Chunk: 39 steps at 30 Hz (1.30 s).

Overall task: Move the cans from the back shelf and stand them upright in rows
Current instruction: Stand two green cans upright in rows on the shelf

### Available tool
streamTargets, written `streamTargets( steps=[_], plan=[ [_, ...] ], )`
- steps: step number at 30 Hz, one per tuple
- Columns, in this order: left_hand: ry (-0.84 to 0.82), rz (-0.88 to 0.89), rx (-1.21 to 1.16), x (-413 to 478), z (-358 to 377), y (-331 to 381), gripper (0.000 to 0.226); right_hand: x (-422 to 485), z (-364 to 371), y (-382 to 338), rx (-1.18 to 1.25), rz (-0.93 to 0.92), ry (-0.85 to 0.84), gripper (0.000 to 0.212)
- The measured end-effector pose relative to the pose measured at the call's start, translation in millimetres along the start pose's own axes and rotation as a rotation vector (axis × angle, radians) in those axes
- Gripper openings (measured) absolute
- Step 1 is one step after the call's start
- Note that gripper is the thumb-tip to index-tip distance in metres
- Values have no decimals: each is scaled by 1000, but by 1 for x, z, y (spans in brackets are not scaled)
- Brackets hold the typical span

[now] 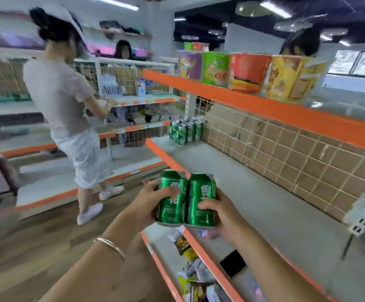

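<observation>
Two green cans (187, 199) held upright side by side between both hands (146, 203).

Shop floor, no question: orange-edged shelving (264, 105) runs right past the left hand (146, 203) and right hand (223, 214), a row of bright snack boxes (249, 73) on the tier above them and a block of green cans (186, 132) standing far ahead. Out beyond the left hand another person (62, 94) stands at more stocked racks (133, 101), and packets (186, 247) crowd the tier below both hands.
</observation>
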<state>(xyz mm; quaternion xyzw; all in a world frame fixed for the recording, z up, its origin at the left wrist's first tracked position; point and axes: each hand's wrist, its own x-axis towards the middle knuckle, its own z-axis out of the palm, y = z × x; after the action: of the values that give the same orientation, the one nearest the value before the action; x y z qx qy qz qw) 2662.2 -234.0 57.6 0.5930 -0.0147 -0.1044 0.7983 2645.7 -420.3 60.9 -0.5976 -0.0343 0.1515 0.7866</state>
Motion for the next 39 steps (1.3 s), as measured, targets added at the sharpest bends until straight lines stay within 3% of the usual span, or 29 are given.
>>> streamTargets(
  steps=[4, 13, 16, 19, 24, 28, 33, 39],
  plan=[
    [27, 28, 34, 20, -38, 19, 27, 51, 25, -1, 8, -31, -69, 44],
    [89, 86, 65, 132, -115, 35, 9, 206, 38, 6, -78, -75, -72, 50],
    [59, 95, 47, 179, -130, 44, 17, 255, 34, 3, -75, -101, -63, 53],
    [17, 107, 68, 226, -144, 51, 38, 300, 26, -3, -87, -106, -12, 57],
    [-51, 124, 98, 279, -151, 58, 33, 348, 15, -10, -68, -91, 22, 61],
    [-68, 96, 50, 322, -156, 63, 55, 375, 6, -18, -89, -120, 61, 75],
    [-225, 65, 32, 392, -183, 55, 53, 420, -3, -12, -89, -153, 174, 82],
    [-389, 117, 167, 470, -214, 54, 58, 473, -10, 9, -104, -288, 341, 61]
  ],
)
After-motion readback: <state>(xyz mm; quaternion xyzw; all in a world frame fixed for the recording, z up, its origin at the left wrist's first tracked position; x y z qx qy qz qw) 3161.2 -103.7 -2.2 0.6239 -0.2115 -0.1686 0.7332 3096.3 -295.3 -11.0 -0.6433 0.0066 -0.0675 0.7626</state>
